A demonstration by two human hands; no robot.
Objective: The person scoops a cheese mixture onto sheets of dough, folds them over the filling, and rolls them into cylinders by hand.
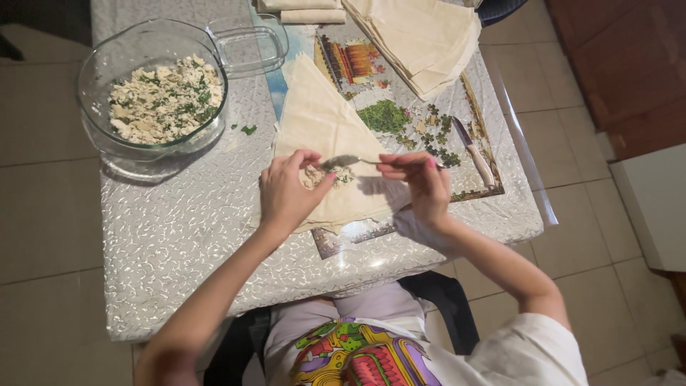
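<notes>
While your right hand [421, 182] is pinching the thin metal spoon [343, 161], your left fingers [304, 159] are pushing crumbly white filling [321, 176] onto the pale triangular pastry sheet [321, 129] near the tabletop's front edge; folding likely comes next.

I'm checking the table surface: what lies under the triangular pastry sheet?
Under the triangular pastry sheet lies a partly done jigsaw puzzle; its edges show at both sides. The part the sheet covers cannot be seen.

There were two hands, left [286, 191] and right [423, 184]; one spoon [348, 161]; one glass bowl [153, 89] of filling; one glass lid [249, 48]; one knife [472, 151]; one pastry triangle [321, 125]; one pastry stack [421, 36]; two rolls [306, 11]; one puzzle [400, 114]; one tabletop [186, 229].
</notes>
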